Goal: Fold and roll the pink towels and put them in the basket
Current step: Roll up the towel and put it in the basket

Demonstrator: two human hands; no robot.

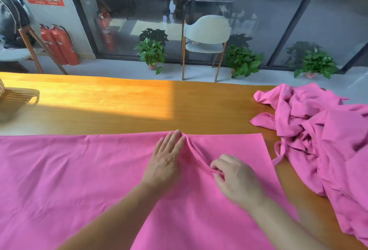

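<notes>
A large pink towel (79, 170) lies spread flat over the near part of the wooden table (139, 108). My left hand (165, 162) presses flat on it near its far edge, fingers straight. Just to the right, my right hand (237, 182) pinches a thin pink loop strap (197, 156) that runs from the towel's far edge toward me. A heap of crumpled pink towels (322, 136) lies at the table's right end. At the far left edge, part of a woven basket (2, 90) shows, mostly cut off by the frame.
Beyond the table stand a grey chair (205, 38), several potted plants (151, 52) and red fire extinguishers (59, 44) before a glass wall. Another chair (23, 50) with dark clothing stands at the left. Bare tabletop stretches between the spread towel and the far edge.
</notes>
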